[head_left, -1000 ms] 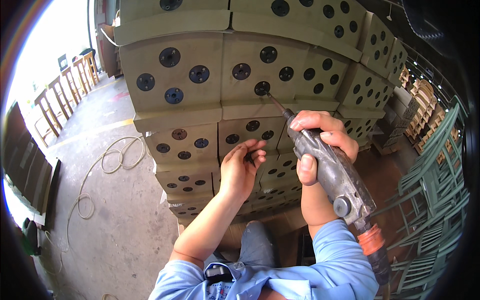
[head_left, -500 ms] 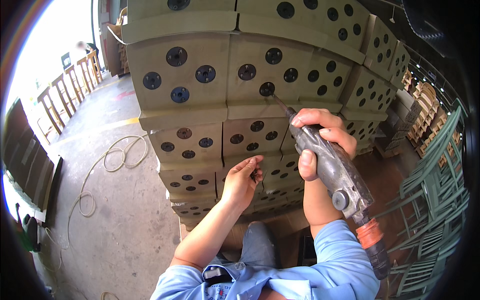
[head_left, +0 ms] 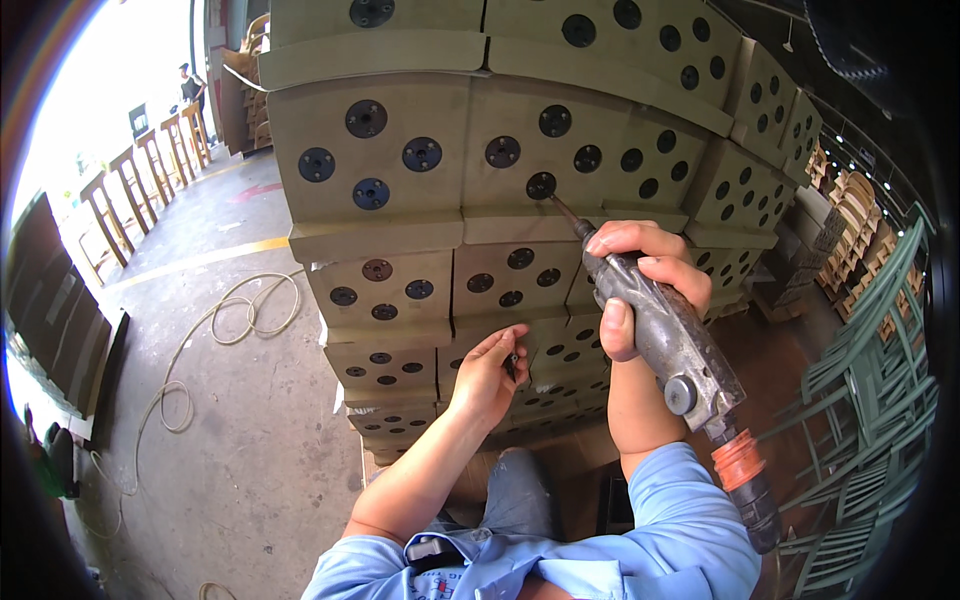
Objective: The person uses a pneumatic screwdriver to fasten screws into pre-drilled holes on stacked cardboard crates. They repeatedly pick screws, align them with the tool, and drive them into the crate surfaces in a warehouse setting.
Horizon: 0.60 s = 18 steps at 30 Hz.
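Observation:
My right hand [head_left: 650, 275] is wrapped around a worn black air screwdriver [head_left: 668, 325] with an orange collar at its rear end. Its thin bit points up and left, the tip at the edge of a round black disc [head_left: 541, 186] on a tan upholstered panel [head_left: 400, 232]. Whether the tip sits in a screw there is too small to tell. Lower and to the left, in front of the stacked panels, my left hand [head_left: 490, 372] is closed with thumb and fingers together. Small dark pieces [head_left: 512, 366], perhaps screws, show between its fingers.
The stacked panels carry several black discs each. A pale hose [head_left: 180, 380] coils on the concrete floor at left. Green metal chair frames [head_left: 870, 350] pile up at right, with wooden frames [head_left: 850, 225] behind. A person [head_left: 190, 88] stands far left near wooden chairs [head_left: 130, 195].
The panels appear slightly lower and farther right in the view. The screwdriver tip stays at the same disc, and both hands keep their grips. The distant person now stands more upright.

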{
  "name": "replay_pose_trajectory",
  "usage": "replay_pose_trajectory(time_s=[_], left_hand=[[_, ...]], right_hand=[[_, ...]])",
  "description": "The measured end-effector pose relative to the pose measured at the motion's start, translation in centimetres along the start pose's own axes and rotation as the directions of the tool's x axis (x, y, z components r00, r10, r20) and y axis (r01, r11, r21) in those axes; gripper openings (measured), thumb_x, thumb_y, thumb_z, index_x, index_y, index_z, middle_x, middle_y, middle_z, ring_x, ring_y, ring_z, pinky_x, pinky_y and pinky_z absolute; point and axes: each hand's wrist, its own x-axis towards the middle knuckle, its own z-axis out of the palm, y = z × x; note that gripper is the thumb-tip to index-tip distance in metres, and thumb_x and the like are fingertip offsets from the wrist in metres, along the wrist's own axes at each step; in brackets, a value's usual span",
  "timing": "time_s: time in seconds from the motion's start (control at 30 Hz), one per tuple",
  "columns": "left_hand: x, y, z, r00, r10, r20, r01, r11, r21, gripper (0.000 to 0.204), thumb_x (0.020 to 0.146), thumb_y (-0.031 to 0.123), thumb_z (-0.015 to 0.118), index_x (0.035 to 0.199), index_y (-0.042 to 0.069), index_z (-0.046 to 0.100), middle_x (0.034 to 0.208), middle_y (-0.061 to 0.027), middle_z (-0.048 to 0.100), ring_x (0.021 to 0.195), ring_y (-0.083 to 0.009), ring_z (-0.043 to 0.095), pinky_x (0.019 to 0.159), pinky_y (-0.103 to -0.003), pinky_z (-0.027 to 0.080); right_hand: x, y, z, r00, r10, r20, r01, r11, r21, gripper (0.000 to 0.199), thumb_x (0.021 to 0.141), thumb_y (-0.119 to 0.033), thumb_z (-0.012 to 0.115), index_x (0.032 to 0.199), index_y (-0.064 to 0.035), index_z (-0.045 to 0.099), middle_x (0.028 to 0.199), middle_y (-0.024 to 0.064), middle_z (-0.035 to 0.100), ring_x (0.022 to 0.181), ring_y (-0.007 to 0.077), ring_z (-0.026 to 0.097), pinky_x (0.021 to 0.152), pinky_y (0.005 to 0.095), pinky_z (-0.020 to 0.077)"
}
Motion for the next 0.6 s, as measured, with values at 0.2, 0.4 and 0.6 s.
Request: replay_pose_trajectory(time_s=[0.2, 0.4, 0.6], left_hand=[[0.3, -0.6, -1.0, 0.999, -0.034, 0.000, 0.034, 0.999, 0.003, 0.026, 0.110, 0.020, 0.055, 0.127, 0.003, 0.063, 0.091, -0.0027, 0.059, 0.079, -0.0133, 0.053, 0.070, -0.026, 0.046], [0.3, -0.9, -1.5, 0.998, -0.046, -0.052, 0.046, 0.999, -0.002, 0.025, 0.110, 0.020, 0.052, 0.123, 0.001, 0.062, 0.090, -0.0056, 0.060, 0.077, -0.0150, 0.054, 0.069, -0.027, 0.047], [0.6, -1.3, -1.8, 0.989, -0.062, -0.134, 0.060, 0.998, -0.021, 0.023, 0.109, 0.017, 0.046, 0.114, 0.001, 0.062, 0.091, -0.0067, 0.062, 0.076, -0.0154, 0.054, 0.069, -0.029, 0.047]], right_hand=[[-0.1, 0.1, 0.0, 1.000, 0.008, -0.007, -0.008, 1.000, 0.003, 0.042, 0.087, -0.012, 0.072, 0.118, -0.0044, 0.044, 0.108, 0.0267, 0.065, 0.084, 0.0297, 0.069, 0.075, 0.0428, 0.0615], [-0.1, 0.1, -0.1, 1.000, 0.013, 0.025, -0.013, 1.000, 0.012, 0.049, 0.086, -0.011, 0.073, 0.125, -0.0059, 0.043, 0.110, 0.0270, 0.065, 0.087, 0.0304, 0.070, 0.077, 0.0436, 0.0616], [-0.3, 0.1, -0.3, 0.999, 0.035, -0.019, -0.034, 0.999, 0.039, 0.049, 0.087, -0.011, 0.073, 0.125, -0.0057, 0.043, 0.109, 0.0267, 0.064, 0.087, 0.0309, 0.069, 0.077, 0.0445, 0.0617]])
